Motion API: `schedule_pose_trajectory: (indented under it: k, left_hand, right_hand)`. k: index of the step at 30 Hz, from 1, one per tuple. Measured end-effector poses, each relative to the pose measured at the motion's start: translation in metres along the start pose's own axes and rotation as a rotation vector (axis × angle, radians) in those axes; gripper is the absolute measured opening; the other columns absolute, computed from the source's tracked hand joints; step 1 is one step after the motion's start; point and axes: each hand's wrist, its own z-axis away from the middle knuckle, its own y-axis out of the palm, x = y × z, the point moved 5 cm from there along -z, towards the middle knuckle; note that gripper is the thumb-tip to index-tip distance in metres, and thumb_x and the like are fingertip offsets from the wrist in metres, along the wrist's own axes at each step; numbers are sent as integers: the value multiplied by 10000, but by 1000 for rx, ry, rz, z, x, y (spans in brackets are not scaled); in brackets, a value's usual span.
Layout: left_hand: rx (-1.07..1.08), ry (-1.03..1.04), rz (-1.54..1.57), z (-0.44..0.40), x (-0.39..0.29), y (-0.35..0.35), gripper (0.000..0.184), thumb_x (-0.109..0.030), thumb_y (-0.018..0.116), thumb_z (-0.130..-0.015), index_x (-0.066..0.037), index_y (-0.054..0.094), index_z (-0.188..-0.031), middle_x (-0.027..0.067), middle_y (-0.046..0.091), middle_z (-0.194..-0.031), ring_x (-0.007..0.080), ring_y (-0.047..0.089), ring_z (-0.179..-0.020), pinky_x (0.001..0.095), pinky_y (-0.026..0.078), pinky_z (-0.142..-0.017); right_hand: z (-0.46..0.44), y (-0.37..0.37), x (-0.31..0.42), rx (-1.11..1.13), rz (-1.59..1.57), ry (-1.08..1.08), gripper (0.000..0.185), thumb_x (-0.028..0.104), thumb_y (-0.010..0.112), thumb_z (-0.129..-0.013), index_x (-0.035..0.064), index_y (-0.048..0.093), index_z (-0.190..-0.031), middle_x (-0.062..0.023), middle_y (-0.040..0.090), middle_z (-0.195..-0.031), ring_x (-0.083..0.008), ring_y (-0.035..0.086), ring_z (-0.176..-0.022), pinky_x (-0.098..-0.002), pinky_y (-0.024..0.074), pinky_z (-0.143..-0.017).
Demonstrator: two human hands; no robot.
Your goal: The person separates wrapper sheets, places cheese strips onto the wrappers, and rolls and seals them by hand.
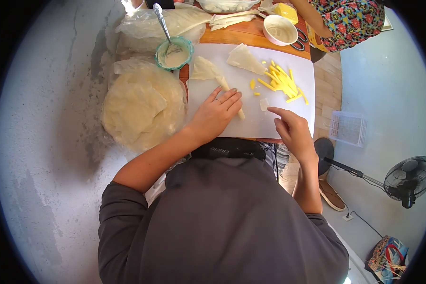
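Observation:
On the white cutting board (203, 124), my left hand (217, 113) lies with its fingers stretched flat over a thin rolled wrapper (224, 84). The loose, flat end of that wrapper spreads toward the board's upper left. My right hand (293, 130) has its index finger stretched out and thumb apart, with nothing held; the fingertip is beside a small translucent wrapper scrap (264, 104). A separate wrapper piece (245, 59) lies flat near the board's far edge. Yellow sticks (281, 81) are heaped at the right of the board, with a few small bits near them.
Left of the board are a plastic-covered stack of round wrappers (139, 106) and a green bowl (189, 46) of white paste with a spoon (162, 21). Beyond are a white bowl (280, 31), scissors (299, 40) and another person's arm (313, 16). A fan (407, 177) stands right.

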Motion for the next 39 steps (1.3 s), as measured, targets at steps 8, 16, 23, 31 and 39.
schedule_pose_trajectory:
  k: [8,16,23,31,39]
  left_hand:
    - [-25,215,152,-16,21,-15,259,-115,566,-825,-107,679,-1057,38,619,-1016,235,567,-1082,442,419,-1007]
    - [54,211,-147,-22,9,-27,223,-132,565,-858,-125,666,-1057,11,608,-955,193,584,-952,397,422,-874]
    - [-126,-115,-164,-164,128,-32,195,-192,706,-826,-86,648,-979,72,622,-986,263,600,-975,414,474,-796]
    - [-103,-399,-155,-184,158,1,497,-216,792,-761,-6,550,-1141,158,644,-1073,327,609,-1029,417,516,-855]
    - [327,-606,-111,-204,156,-13,459,-299,808,-717,-30,652,-1054,156,693,-1049,314,673,-1005,460,531,-838]
  right_hand:
    - [13,-5,-7,-64,-48,30,261,17,589,-857,43,671,-1103,-165,603,-765,-299,573,-628,-384,462,-614]
    - [15,-14,-7,-68,-43,38,268,20,591,-865,39,673,-1119,-167,613,-778,-280,563,-612,-373,466,-613]
    - [24,-26,-10,-127,-45,43,298,21,615,-879,53,676,-1170,-134,637,-828,-177,513,-601,-295,441,-595]
    - [47,-37,-35,-194,-122,215,283,27,606,-867,49,683,-1139,-154,647,-814,-240,573,-618,-343,462,-603]
    - [34,-44,-36,-186,-135,161,277,28,603,-873,50,680,-1138,-157,648,-827,-236,569,-619,-339,462,-604]
